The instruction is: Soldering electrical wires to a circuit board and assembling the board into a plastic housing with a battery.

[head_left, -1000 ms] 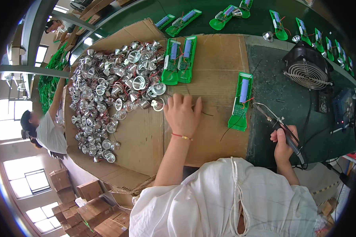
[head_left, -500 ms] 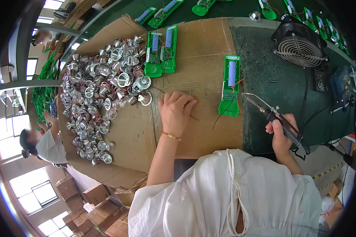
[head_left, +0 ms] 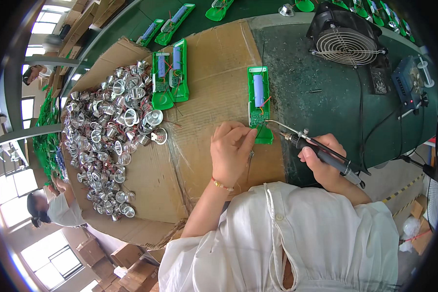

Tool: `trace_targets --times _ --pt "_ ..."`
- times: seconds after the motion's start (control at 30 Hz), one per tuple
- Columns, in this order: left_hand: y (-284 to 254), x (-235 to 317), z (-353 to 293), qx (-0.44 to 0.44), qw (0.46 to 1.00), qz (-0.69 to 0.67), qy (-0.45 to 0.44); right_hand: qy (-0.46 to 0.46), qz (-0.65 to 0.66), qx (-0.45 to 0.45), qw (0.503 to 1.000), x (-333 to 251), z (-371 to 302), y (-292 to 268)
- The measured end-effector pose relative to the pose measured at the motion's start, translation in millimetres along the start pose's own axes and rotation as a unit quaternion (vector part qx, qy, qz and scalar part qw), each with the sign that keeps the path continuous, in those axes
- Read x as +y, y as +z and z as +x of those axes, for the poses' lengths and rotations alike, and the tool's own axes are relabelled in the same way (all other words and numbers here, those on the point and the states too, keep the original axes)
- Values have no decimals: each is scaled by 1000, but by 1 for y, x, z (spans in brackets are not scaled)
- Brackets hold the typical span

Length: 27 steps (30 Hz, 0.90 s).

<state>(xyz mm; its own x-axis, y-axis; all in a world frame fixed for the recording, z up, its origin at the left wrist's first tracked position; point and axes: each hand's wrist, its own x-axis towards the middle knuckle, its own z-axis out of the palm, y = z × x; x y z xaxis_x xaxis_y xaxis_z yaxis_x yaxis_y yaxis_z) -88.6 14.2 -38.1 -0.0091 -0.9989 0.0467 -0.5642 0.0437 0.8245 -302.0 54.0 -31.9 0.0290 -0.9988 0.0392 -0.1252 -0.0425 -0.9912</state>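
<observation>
My right hand (head_left: 323, 158) grips a soldering iron (head_left: 321, 152) with a thin metal feed tube along it. The tube's bent end is at the small circuit board (head_left: 258, 119) in a green plastic housing (head_left: 264, 137). A purple-blue cylindrical battery (head_left: 258, 90) lies in that housing, with red wires beside it. My left hand (head_left: 232, 152) is closed in a pinch at the housing's lower left edge. A thin dark wire (head_left: 261, 128) runs from its fingertips toward the board; the fingers partly hide it.
Silver reflector cups (head_left: 113, 126) fill a cardboard tray (head_left: 153, 194) at left. Two joined green housings (head_left: 163, 100) lie beside them. A black fan (head_left: 348, 46) and a blue soldering station (head_left: 408, 82) stand at right, with cables across the green mat. Another person (head_left: 65, 209) works at far left.
My left hand has moved right to the green housing and pinches the wire there. My right hand has brought the iron left, with the feed tube's end at the board. The view has shifted.
</observation>
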Motion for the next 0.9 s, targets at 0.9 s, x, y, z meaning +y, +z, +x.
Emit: trace_targets --times 0.9 --pt "10 -4 0 3 999 26 19 55 33 -3 998 2 -1 -3"
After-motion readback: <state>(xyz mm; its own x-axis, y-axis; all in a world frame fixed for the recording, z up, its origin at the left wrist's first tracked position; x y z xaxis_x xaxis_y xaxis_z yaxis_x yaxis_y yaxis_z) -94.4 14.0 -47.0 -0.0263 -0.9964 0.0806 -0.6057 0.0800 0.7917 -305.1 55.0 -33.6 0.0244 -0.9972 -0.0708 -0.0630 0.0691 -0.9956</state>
